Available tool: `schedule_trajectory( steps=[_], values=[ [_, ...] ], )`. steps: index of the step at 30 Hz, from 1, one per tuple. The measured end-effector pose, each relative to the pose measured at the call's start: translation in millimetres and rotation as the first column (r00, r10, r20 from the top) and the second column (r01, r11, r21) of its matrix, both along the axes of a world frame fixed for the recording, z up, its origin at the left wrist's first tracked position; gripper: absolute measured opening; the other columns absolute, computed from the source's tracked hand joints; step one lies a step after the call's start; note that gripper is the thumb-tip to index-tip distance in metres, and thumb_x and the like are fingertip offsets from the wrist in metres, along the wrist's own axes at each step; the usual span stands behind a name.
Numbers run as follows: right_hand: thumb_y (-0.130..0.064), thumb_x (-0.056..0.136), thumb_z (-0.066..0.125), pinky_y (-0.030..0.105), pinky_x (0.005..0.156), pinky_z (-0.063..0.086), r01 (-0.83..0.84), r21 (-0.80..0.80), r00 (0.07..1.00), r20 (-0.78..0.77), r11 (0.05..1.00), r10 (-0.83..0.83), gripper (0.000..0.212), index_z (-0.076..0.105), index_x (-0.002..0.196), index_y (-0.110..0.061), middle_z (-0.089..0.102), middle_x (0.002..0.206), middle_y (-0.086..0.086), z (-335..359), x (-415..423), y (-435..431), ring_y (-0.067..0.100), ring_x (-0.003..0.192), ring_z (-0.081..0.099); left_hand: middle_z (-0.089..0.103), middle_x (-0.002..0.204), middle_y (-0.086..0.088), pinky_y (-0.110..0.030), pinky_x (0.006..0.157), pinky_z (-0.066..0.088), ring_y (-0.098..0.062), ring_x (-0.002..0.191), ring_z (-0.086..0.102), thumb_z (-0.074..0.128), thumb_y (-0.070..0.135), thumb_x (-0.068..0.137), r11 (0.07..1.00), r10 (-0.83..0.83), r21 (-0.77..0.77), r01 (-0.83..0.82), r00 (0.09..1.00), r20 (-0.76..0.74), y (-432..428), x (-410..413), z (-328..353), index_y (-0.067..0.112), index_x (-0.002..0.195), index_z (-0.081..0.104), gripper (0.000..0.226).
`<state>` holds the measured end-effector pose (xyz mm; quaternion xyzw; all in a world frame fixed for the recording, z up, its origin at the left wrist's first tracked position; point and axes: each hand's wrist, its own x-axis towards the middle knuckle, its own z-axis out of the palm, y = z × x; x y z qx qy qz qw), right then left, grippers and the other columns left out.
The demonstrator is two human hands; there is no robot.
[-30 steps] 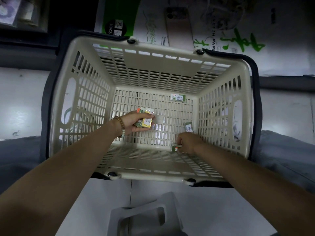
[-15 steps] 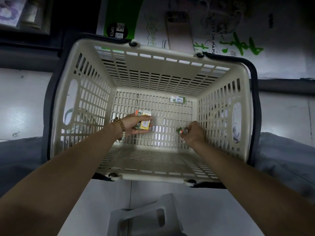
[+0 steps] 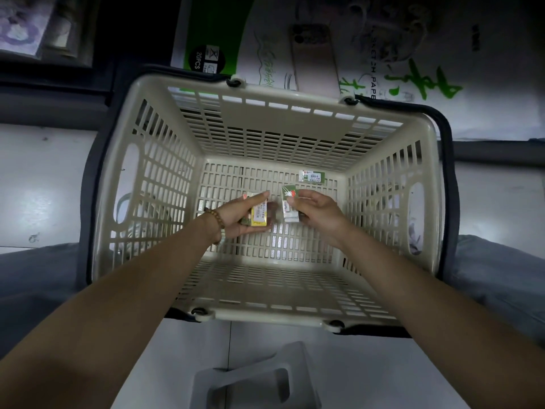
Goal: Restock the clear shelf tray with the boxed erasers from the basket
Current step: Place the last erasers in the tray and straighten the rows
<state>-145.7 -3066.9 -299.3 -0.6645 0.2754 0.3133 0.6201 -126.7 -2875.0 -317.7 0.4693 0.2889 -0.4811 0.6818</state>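
Inside the beige slatted plastic basket [image 3: 153, 184], the left hand [image 3: 236, 215] is gripping small yellow-green boxed erasers [image 3: 257, 216] while the right hand [image 3: 317, 212] is pinching a white-green eraser box [image 3: 289, 206].

Floor [image 3: 35, 184]: pale glossy tiles, dim patches of reflected light, few dark scuffs. Dark ledge [image 3: 44, 104]: runs across upper frame, above floor. Sketch-paper pack [image 3: 383, 39]: white, green brush lettering, lies at top beyond ledge; black round "20PCS" label [image 3: 208, 59] on its green corner. Purple-printed pack [image 3: 17, 28]: top left, in shadow. Grey plastic stool [image 3: 253, 382]: bottom centre, cut-out in top. Light: low, overall dim.
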Motion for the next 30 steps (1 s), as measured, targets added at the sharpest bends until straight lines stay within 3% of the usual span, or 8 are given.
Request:
schedule_trajectory(
  steps=[4,7,11,13,16,21,26,30],
  values=[
    [-0.018,0.087,0.065,0.010,0.066,0.052,0.002,0.054,0.993,0.115,0.999,-0.009,0.031,0.060,0.117,-0.011,0.065,0.096,-0.005,11,12,11,0.000,0.082,0.065,0.063,0.117,-0.018,-0.028,0.069,0.057,-0.025,0.099,0.068,0.077,0.049,0.060,0.992,0.040,-0.124,-0.036,0.999,0.034,-13,16,10,0.007,0.121,0.054,0.077],
    [-0.022,0.095,0.053,0.009,0.072,0.051,-0.048,0.028,0.983,0.177,0.998,0.042,0.034,0.057,0.126,-0.010,0.065,0.097,-0.010,9,17,10,-0.005,0.084,0.063,0.049,0.137,-0.019,-0.030,0.075,0.057,-0.024,0.108,0.064,0.086,0.039,0.057,0.998,0.021,-0.054,-0.016,0.997,0.077,-17,25,10,0.005,0.136,0.041,0.098],
    [-0.022,0.099,0.044,0.012,0.083,0.044,-0.110,-0.242,0.949,0.263,0.964,0.174,0.031,0.058,0.125,-0.013,0.061,0.116,0.002,-6,31,-7,0.008,0.099,0.056,0.061,0.124,-0.015,-0.027,0.067,0.057,-0.021,0.095,0.069,0.084,0.029,0.058,0.991,0.131,0.001,-0.132,0.989,0.073,-12,29,3,0.005,0.125,0.051,0.078],
    [-0.015,0.096,0.051,0.018,0.097,0.037,-0.146,-0.478,0.918,0.261,0.866,0.299,0.033,0.056,0.128,-0.012,0.051,0.130,0.008,-23,39,-22,0.016,0.116,0.050,0.070,0.109,-0.011,-0.026,0.065,0.057,-0.019,0.090,0.070,0.082,0.029,0.060,0.987,0.162,0.013,-0.163,0.985,0.063,-5,29,0,0.009,0.113,0.059,0.061],
    [-0.015,0.091,0.059,0.030,0.109,0.032,-0.258,-0.608,0.881,0.170,0.751,0.441,0.045,0.048,0.135,-0.011,0.043,0.139,0.009,-46,44,-33,0.023,0.129,0.040,0.074,0.093,-0.005,-0.025,0.064,0.057,-0.017,0.087,0.071,0.082,0.032,0.057,0.990,0.132,0.049,-0.135,0.989,0.061,5,28,-1,0.011,0.106,0.062,0.057],
    [-0.019,0.081,0.069,0.032,0.087,0.041,-0.247,-0.846,0.826,0.071,0.472,0.559,0.035,0.060,0.114,-0.013,0.057,0.117,0.006,-58,38,-18,0.024,0.109,0.049,0.074,0.095,-0.006,-0.025,0.066,0.057,-0.017,0.088,0.071,0.081,0.031,0.057,0.989,0.134,0.060,-0.138,0.989,0.065,11,27,3,0.011,0.106,0.061,0.057],
    [-0.013,0.083,0.069,0.029,0.077,0.049,-0.071,-0.482,0.969,0.174,0.873,0.175,0.029,0.051,0.105,-0.010,0.062,0.102,0.009,-32,21,0,0.025,0.097,0.061,0.073,0.098,-0.011,-0.026,0.064,0.057,-0.020,0.088,0.071,0.083,0.025,0.057,0.969,0.244,0.011,-0.246,0.967,0.079,11,25,25,0.005,0.110,0.059,0.061],
    [-0.020,0.081,0.072,0.027,0.080,0.055,0.114,-0.051,0.970,0.221,0.992,-0.100,0.051,0.044,0.124,-0.023,0.061,0.101,0.002,32,8,18,0.015,0.093,0.064,0.073,0.096,-0.008,-0.026,0.064,0.057,-0.018,0.087,0.071,0.080,0.025,0.059,0.929,0.369,-0.058,-0.364,0.917,0.153,13,20,60,0.007,0.103,0.064,0.050]
  ],
)
